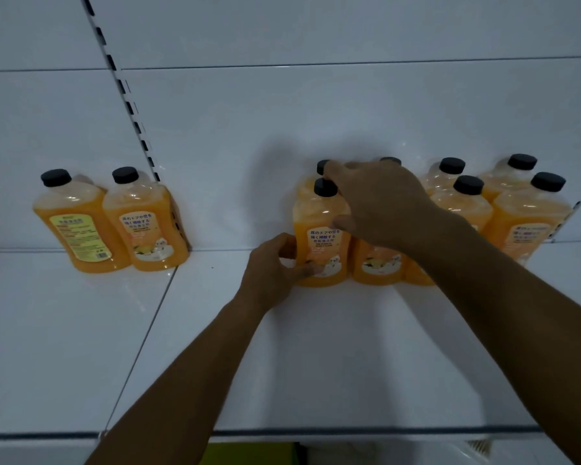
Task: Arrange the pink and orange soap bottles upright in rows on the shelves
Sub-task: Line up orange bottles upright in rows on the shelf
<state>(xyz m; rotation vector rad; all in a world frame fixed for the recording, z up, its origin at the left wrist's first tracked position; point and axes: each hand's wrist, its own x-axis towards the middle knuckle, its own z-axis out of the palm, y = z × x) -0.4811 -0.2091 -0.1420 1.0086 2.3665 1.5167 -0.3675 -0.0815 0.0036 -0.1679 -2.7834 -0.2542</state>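
From my head camera I count orange soap bottles on the white shelf (pixel 316 347): two standing upright at the left, just beside the slotted upright post (pixel 128 95), and a group on the right standing in two rows. In that group I can make out about eight black caps or bodies, though my own hand hides part of the back row, so I cannot give a sure count. No pink bottle shows.

The front bottle (pixel 321 236) of the right group stands upright at the left end of its row, touching its neighbour (pixel 378 263).

My left hand (pixel 275 270) reaches in low, fingers and thumb curled against the lower left side of that front bottle, partly closed around it. My right hand (pixel 379 203) comes from above and the right, palm down, fingers spread over its cap (pixel 324 186) and shoulder, thumb pressing its upper right side.
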